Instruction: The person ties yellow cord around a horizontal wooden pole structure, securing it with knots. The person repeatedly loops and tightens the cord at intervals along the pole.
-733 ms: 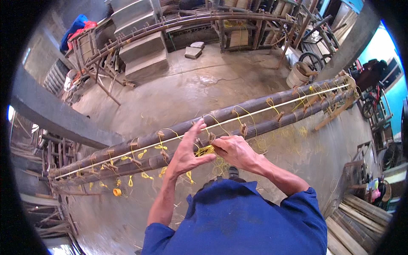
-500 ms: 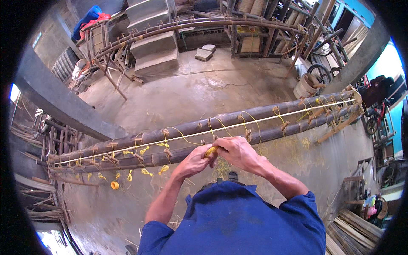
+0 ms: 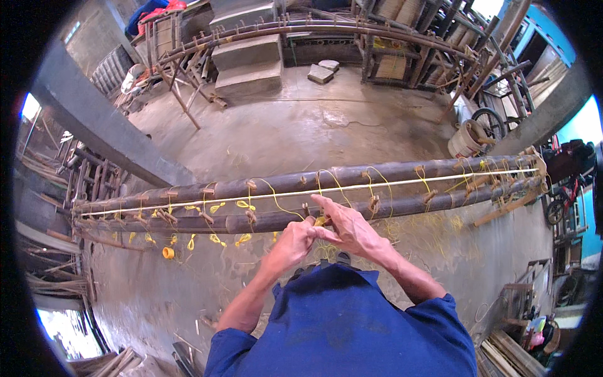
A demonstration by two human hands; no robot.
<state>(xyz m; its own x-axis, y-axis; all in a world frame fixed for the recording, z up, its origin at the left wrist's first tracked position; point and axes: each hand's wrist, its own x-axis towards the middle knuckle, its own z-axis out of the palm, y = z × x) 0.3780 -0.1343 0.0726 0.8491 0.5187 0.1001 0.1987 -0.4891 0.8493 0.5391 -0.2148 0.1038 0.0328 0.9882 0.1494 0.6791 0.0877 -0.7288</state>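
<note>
A small bundle of yellow twine (image 3: pixel 321 221) sits between my hands, just at the near pole of a long frame. My left hand (image 3: pixel 295 244) is closed, its thumb and fingers pinching at the bundle's left side. My right hand (image 3: pixel 350 231) lies against the other side, thumb toward the left hand and index finger stretched up; its lower fingers are partly hidden. The frame has a dark far pole (image 3: pixel 286 180) and a dark near pole (image 3: pixel 270 221), both set with short wooden pegs. A pale taut cord (image 3: pixel 402 183) runs lengthwise between them. Strands of yellow twine loop over the pegs.
Yellow twine hanks (image 3: pixel 244 240) hang along the frame's left part, near a yellow roll (image 3: pixel 168 252). Loose twine (image 3: pixel 433 229) litters the floor. A leaning concrete pillar (image 3: pixel 119 138) stands at left. Beyond are concrete steps (image 3: pixel 248 66), another pegged pole (image 3: pixel 314 27) and a bucket (image 3: pixel 461 141).
My right hand has unbent from its pinch, its index finger now stretched upward. The left hand has shifted slightly down and left. The whole view has moved a little.
</note>
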